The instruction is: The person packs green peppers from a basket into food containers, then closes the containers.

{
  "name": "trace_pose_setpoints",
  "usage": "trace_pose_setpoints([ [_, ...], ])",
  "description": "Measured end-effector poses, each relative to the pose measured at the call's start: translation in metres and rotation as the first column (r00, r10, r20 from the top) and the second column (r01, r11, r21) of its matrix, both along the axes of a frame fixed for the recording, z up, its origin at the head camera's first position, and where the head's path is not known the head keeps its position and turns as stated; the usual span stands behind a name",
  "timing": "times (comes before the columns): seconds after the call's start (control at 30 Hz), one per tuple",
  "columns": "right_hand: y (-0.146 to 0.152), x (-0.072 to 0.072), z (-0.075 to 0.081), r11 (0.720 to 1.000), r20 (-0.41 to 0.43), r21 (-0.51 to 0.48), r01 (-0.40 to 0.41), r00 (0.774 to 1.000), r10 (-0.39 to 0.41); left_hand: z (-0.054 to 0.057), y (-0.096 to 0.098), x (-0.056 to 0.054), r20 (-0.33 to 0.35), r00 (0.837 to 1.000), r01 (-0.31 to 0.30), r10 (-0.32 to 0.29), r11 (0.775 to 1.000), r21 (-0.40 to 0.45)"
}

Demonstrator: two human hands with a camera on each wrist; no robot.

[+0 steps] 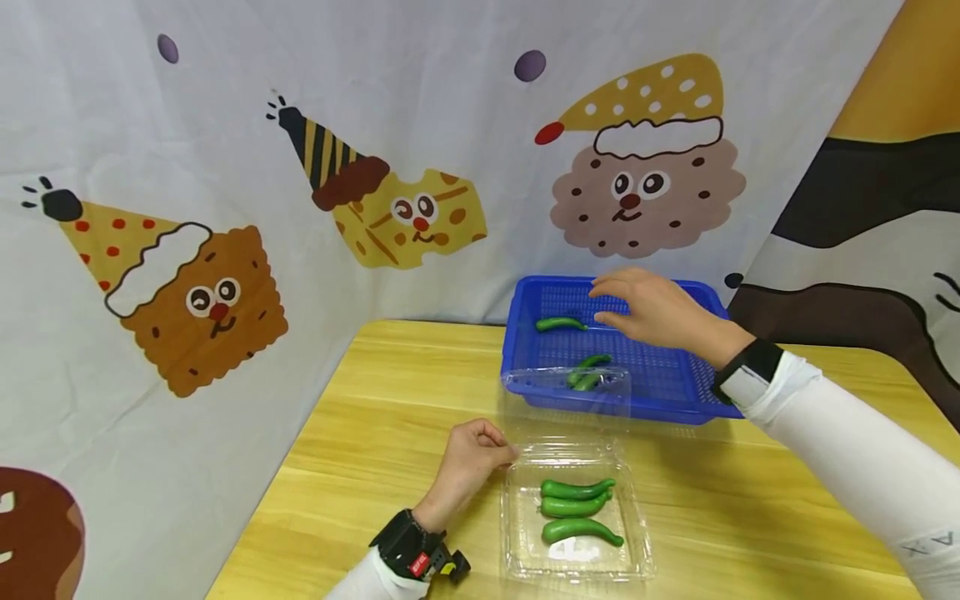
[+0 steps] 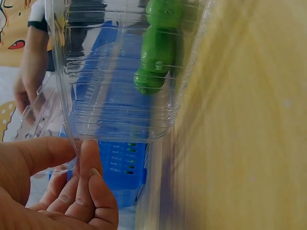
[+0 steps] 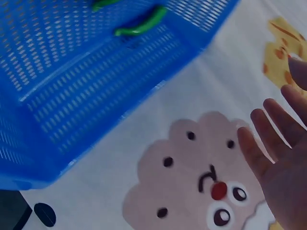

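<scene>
My left hand [image 1: 471,460] pinches the rim of a clear plastic clamshell box [image 1: 639,542] between thumb and fingers, as the left wrist view shows up close. Three green peppers [image 1: 576,507] lie side by side in the box's base, and its clear lid [image 1: 555,408] stands raised behind them. Over a blue plastic basket [image 1: 660,392] hovers my right hand [image 1: 647,307], fingers spread and bent a little, holding nothing. Inside the basket, one green pepper [image 1: 561,323] lies at the back left. More green pepper [image 1: 592,362] shows near the basket's front, partly behind the lid.
Both containers stand on a wood-grain table [image 1: 405,383], the basket at its back edge. A white cloth [image 1: 420,75] printed with cartoon biscuits and cheese hangs directly behind. The raised lid overlaps the basket's front wall in the head view.
</scene>
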State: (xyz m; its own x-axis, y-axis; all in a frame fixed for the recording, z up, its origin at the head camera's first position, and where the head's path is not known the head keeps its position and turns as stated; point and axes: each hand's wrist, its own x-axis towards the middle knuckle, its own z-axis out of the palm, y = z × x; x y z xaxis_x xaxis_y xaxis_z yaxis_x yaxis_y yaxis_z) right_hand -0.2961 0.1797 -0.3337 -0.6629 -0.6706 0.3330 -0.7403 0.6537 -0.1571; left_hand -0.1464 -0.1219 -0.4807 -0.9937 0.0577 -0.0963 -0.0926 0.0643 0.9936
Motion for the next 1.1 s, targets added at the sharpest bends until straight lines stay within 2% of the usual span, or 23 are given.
trace_pose_setpoints([
  [0.17,-0.001,-0.016,-0.019,0.991,0.056,0.128,-0.039,0.998,0.032,0.000,0.001,-0.001,0.009,1.000,0.000,0.000,1.000,-0.001],
  [0.37,-0.002,-0.023,-0.043,0.971,0.176,0.227,-0.073,0.984,0.033,0.002,0.001,-0.001,0.022,1.000,0.007,-0.006,1.000,-0.018],
  [0.57,-0.008,-0.027,-0.061,0.951,0.282,0.285,-0.120,0.959,0.037,0.002,0.000,-0.002,0.018,1.000,0.004,-0.003,1.000,-0.031],
  [0.73,-0.014,-0.025,-0.070,0.930,0.368,0.319,-0.181,0.928,0.054,0.002,0.000,-0.002,0.029,1.000,-0.004,0.005,1.000,-0.025],
  [0.83,-0.019,-0.023,-0.073,0.914,0.373,0.348,-0.209,0.925,0.070,0.003,-0.001,-0.001,0.028,1.000,-0.003,0.004,1.000,-0.022],
  [1.0,-0.025,-0.024,-0.077,0.895,0.380,0.417,-0.156,0.925,-0.016,0.002,-0.001,-0.001,0.016,1.000,-0.005,0.005,1.000,-0.023],
  [1.1,-0.026,-0.028,-0.081,0.891,0.385,0.431,-0.145,0.922,-0.037,0.002,-0.001,-0.001,0.021,1.000,-0.007,0.007,1.000,-0.011],
])
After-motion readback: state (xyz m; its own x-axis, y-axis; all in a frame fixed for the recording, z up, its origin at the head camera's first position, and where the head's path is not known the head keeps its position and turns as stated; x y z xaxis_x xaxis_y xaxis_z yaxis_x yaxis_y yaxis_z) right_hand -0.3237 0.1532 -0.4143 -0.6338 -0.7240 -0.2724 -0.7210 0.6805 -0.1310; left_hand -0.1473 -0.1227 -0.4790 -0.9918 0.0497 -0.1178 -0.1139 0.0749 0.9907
